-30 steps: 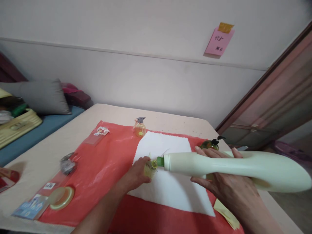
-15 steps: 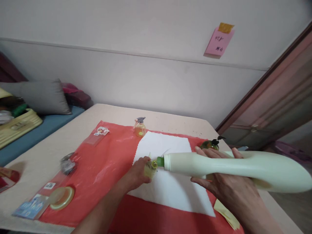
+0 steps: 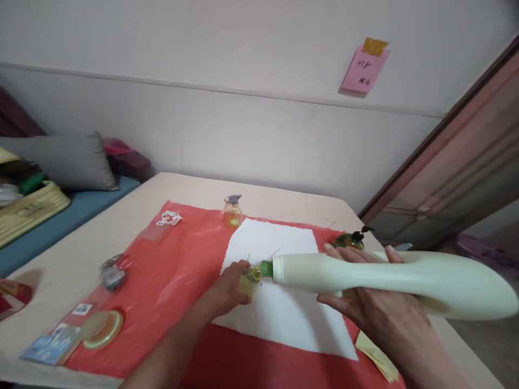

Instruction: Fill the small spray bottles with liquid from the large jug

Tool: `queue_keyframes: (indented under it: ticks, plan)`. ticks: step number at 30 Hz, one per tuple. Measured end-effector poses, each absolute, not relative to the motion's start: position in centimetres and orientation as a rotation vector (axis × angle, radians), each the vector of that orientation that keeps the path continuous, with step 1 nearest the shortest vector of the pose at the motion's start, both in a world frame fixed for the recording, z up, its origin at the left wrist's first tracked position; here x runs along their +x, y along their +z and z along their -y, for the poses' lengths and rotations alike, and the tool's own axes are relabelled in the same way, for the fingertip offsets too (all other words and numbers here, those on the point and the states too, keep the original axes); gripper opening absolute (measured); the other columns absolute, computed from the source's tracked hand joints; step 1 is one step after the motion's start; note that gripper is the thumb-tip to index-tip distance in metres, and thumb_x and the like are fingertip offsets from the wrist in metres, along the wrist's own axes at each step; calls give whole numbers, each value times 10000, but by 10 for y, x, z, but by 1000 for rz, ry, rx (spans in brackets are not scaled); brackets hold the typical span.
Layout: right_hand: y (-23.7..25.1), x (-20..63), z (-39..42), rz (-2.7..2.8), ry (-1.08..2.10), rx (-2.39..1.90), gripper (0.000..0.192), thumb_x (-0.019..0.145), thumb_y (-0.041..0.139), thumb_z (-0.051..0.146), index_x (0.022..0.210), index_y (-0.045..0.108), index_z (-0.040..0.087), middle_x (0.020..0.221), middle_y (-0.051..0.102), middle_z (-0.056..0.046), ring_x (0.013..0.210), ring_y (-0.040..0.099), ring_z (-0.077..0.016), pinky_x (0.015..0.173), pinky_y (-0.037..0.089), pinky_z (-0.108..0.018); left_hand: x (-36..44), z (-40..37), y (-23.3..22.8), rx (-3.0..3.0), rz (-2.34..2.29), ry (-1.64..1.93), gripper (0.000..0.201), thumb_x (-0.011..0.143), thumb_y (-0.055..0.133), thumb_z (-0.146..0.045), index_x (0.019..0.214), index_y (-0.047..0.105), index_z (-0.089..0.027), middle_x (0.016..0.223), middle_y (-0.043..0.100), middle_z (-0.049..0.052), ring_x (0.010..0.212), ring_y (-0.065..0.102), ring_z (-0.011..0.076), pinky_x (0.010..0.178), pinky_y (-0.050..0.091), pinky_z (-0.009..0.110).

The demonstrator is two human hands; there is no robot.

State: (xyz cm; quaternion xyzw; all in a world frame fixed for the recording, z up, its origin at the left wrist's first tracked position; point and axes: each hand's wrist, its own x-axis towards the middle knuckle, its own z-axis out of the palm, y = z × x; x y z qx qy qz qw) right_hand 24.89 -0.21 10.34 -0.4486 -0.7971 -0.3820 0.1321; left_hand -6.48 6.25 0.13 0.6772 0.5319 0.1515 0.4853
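- Pale green bottle (image 3: 389, 278) lies almost level above the white cloth (image 3: 279, 281), its green neck (image 3: 266, 268) at the mouth of a small yellow bottle (image 3: 250, 279).
- Right hand (image 3: 375, 308) is wrapped under the big bottle's waist; left hand (image 3: 229, 289) is closed round the small one on the worktop (image 3: 194, 189).
- Pouring well likely calls for a slow tilt, neck kept centred, small bottle pinned upright.

Both forearms bare, no sleeves in view; fingers (image 3: 344, 254) apparently ringless, nails short
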Motion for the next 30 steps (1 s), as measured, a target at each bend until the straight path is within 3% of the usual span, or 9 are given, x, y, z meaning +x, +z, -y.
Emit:
queue_keyframes:
  ticks: [6,15,30]
  plan:
    - [102,250,3,2311,-1104,-1305,793,1082,435,570,1693,270,91,1256,724,-170,1184,666,-331,1310,194,-638,-64,-61,6,1649,-1298,362,806,677,754,-219,1439,492,-224,1414,575,129,1228,562,320,968,495,406]
    - [104,250,3,2322,-1089,-1311,686,1084,440,558,1573,468,79,1239,724,-174,1175,663,-323,1312,185,-634,-65,-62,2,1626,-1293,380,834,677,756,-222,1464,480,-226,1415,569,124,1232,563,324,990,485,412]
    - [102,257,3,2342,-1107,-1333,758,1070,452,599,1632,397,94,1285,725,-172,1199,661,-334,1317,168,-630,-64,-62,5,1653,-1313,357,827,683,773,-203,1454,478,-245,1424,576,118,1237,570,313,1004,489,406]
